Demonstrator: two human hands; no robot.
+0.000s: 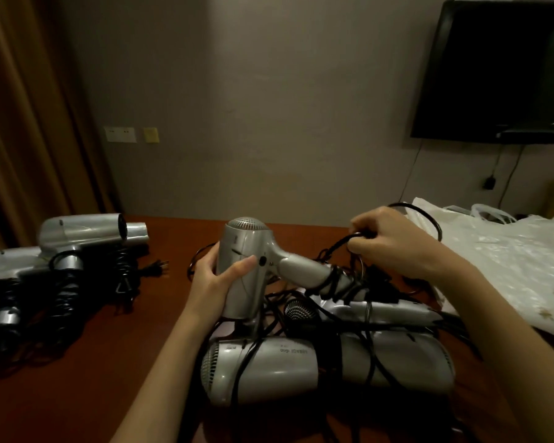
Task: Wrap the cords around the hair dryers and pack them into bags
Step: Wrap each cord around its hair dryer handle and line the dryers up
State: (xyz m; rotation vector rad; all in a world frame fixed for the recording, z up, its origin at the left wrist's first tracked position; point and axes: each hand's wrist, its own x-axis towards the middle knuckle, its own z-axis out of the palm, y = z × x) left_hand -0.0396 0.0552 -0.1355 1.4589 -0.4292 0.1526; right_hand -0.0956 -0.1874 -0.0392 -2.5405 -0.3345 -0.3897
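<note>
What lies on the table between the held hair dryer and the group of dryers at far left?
Head view: between the held hair dryer and the left dryers, only a black plug lies on bare table.

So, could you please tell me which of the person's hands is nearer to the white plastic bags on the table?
The right hand. It pinches the black cord just beside the white plastic bags, while the left hand grips the hair dryer body farther away.
</note>
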